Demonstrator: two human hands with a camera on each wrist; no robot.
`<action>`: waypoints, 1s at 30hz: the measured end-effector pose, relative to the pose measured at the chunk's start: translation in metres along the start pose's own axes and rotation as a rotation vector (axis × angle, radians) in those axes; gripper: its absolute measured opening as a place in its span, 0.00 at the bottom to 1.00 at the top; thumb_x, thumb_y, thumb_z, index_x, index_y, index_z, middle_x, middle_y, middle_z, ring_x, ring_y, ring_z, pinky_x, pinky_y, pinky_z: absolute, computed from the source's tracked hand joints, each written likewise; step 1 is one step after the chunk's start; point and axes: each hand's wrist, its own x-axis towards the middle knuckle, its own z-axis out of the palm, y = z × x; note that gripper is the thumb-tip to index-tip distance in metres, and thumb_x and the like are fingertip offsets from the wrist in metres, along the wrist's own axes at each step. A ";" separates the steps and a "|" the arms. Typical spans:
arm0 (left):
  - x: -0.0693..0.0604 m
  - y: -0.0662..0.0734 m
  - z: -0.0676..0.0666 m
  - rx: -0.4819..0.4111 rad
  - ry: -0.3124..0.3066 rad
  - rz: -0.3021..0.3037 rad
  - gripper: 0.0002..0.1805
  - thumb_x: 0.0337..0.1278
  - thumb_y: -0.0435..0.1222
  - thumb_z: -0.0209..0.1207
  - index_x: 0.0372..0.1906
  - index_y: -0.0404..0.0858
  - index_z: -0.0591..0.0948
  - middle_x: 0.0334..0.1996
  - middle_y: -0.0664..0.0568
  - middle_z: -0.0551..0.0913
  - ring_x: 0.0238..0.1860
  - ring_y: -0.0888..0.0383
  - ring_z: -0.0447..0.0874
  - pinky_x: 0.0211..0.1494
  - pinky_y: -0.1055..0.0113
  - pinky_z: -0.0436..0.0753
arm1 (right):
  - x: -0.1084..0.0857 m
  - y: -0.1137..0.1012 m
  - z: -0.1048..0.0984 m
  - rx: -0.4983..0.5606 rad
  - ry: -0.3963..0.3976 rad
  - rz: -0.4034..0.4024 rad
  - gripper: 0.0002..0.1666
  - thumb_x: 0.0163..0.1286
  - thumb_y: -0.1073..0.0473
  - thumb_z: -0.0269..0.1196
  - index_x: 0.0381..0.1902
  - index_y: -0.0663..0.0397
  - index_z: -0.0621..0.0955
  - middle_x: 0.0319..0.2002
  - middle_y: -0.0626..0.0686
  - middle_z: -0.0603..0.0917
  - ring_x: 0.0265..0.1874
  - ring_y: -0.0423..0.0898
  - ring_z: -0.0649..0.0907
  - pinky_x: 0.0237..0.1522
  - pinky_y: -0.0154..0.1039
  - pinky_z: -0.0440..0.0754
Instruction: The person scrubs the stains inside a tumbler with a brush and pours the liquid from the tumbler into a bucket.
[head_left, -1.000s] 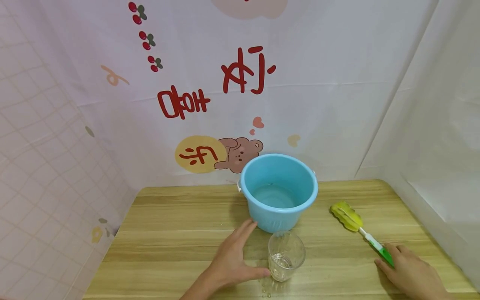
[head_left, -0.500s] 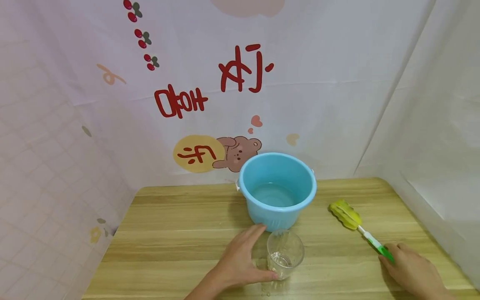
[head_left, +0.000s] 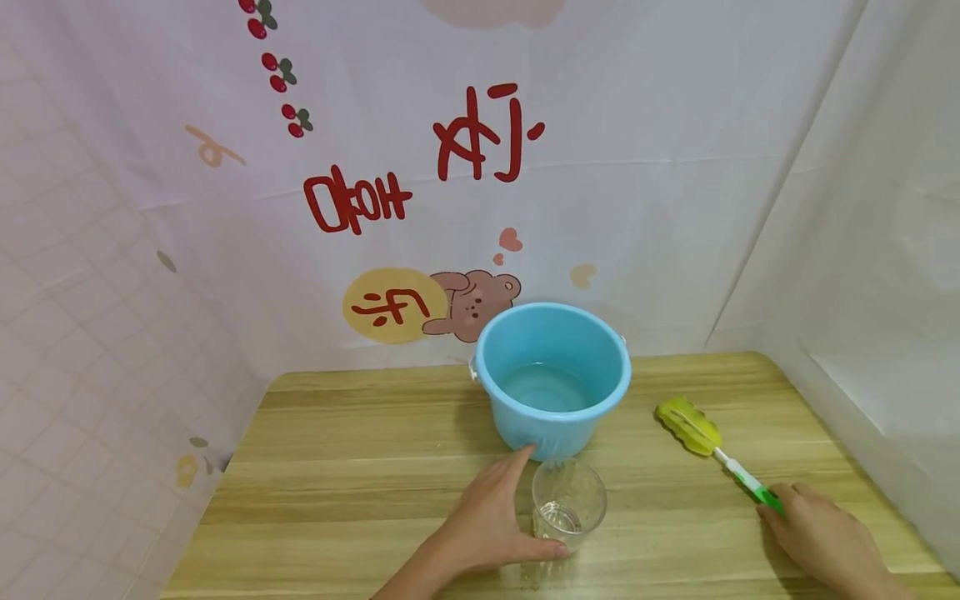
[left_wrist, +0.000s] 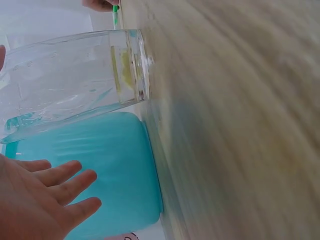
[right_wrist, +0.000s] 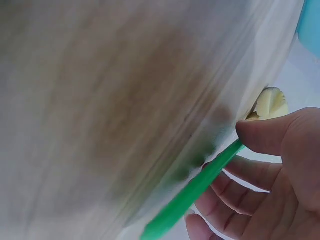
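Observation:
A clear cup [head_left: 572, 502] stands upright on the wooden table in front of the blue bucket [head_left: 551, 432]. Around the cup's left side my left hand [head_left: 487, 521] is spread, its thumb by the near side. In the left wrist view, the straight fingers [left_wrist: 67, 185] stand apart from the cup wall. A sponge brush [head_left: 738, 475] with a yellow-green head lies at the right. My right hand [head_left: 825, 533] holds the end of its green handle [right_wrist: 192, 192] between thumb and fingers, as the right wrist view shows.
Water fills the lower part of the bucket. Small wet drops [head_left: 534, 575] lie on the tabletop [head_left: 337, 483] near the cup. A printed white cloth [head_left: 637, 225] hangs behind the table and along both sides.
My left hand has moved right, bringing its thumb further along the cup's near side. My right thumb has come in onto the brush handle. The view has shifted slightly.

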 end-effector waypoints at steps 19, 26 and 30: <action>0.004 0.003 0.005 -0.147 -0.042 -0.030 0.66 0.37 0.62 0.81 0.82 0.49 0.59 0.76 0.52 0.68 0.74 0.48 0.68 0.71 0.43 0.73 | 0.003 -0.005 -0.009 0.100 0.103 -0.006 0.05 0.68 0.72 0.63 0.33 0.64 0.76 0.22 0.49 0.70 0.21 0.47 0.69 0.21 0.47 0.71; 0.006 0.005 0.007 -0.221 -0.058 -0.011 0.62 0.37 0.60 0.83 0.79 0.50 0.63 0.72 0.54 0.71 0.72 0.52 0.70 0.70 0.45 0.74 | 0.003 -0.006 -0.011 0.102 0.107 0.014 0.03 0.68 0.70 0.62 0.35 0.65 0.77 0.22 0.49 0.71 0.21 0.48 0.70 0.20 0.48 0.70; 0.007 0.005 0.006 -0.231 -0.073 -0.023 0.62 0.36 0.60 0.83 0.78 0.50 0.63 0.72 0.55 0.72 0.71 0.52 0.71 0.70 0.46 0.75 | 0.007 -0.008 -0.016 0.105 0.073 0.036 0.07 0.71 0.66 0.63 0.37 0.66 0.77 0.22 0.49 0.71 0.20 0.47 0.70 0.20 0.46 0.69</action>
